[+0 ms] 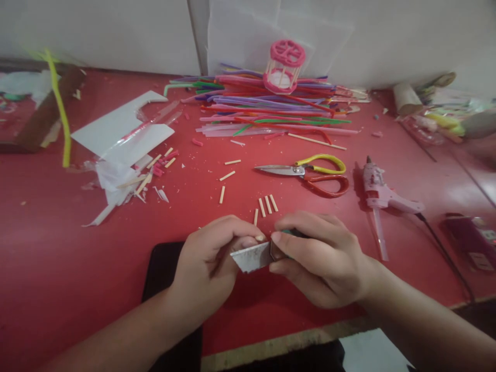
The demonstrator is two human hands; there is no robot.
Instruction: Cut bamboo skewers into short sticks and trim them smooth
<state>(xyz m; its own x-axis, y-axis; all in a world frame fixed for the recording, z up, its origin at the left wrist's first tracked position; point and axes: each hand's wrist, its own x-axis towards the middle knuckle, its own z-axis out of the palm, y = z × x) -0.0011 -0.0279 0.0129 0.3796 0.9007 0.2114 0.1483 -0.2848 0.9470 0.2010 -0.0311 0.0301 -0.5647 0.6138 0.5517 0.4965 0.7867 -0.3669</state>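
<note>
My right hand is closed around the handle of a utility knife, whose wide grey blade points left. Opposite it, my left hand is closed in a pinch beside the blade; a small pale tip shows at its fingers, but what they hold is mostly hidden. Just beyond the hands lie several short cut wooden sticks. Scissors with one yellow and one red handle rest further back, blades pointing left. A dark flat object lies partly beneath my left hand and forearm.
A pink glue gun with a cord lies at the right. Behind are many coloured pipe cleaners and a small pink cage with wooden bars. Cut white board and scraps lie left, near a yellow strip.
</note>
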